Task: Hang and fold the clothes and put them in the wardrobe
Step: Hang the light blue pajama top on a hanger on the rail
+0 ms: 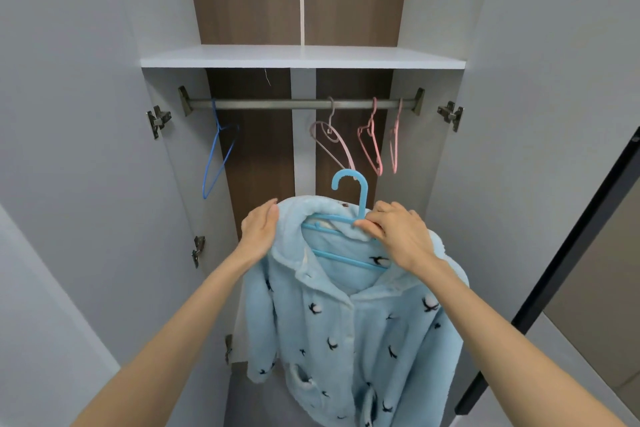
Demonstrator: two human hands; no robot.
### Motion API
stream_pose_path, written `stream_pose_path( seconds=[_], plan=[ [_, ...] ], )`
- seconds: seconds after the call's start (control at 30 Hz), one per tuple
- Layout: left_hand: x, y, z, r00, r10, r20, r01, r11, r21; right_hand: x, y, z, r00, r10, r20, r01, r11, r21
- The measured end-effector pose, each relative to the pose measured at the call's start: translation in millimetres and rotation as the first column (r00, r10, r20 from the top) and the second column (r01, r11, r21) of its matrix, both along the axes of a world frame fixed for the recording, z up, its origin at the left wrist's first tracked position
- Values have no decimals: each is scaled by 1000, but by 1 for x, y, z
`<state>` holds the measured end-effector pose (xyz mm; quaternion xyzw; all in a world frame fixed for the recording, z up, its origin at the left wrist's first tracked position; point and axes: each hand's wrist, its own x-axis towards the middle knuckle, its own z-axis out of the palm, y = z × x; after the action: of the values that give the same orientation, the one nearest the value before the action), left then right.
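A light blue fleece pyjama top with small dark bird prints hangs on a blue plastic hanger, held up in front of the open wardrobe, below the metal rail. My right hand pinches the hanger's neck together with the collar. My left hand grips the top's left shoulder. The hanger's hook points up, apart from the rail.
On the rail hang a bare blue wire hanger at the left and three bare pinkish hangers at the right. A white shelf sits above the rail. Both wardrobe doors stand open at the sides.
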<state>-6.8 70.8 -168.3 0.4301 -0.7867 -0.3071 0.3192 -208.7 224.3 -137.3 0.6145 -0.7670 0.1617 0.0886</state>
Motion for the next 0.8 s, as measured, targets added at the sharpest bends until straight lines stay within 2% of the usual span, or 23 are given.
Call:
stream_pose_path(
  seconds=[0.1,0.2,0.4,0.6,0.8],
  plan=[
    [10,-11,-18,992,115,-46,-107,981,163,-4,3,-3,999,-10,32,12,998,-63],
    [19,-20,-26,993,76,-96,-53,974,221,-13,7,0,993,-56,107,72,986,-151],
    [15,-18,-16,962,47,-269,-32,998,59,-22,6,6,959,-185,213,237,937,-256],
    [10,-18,-4,943,80,-324,-111,991,-81,-27,4,8,936,-230,267,303,912,-276],
    [13,-29,-9,927,245,-285,-262,965,-21,-19,1,10,947,-203,248,274,916,-294]
  ],
)
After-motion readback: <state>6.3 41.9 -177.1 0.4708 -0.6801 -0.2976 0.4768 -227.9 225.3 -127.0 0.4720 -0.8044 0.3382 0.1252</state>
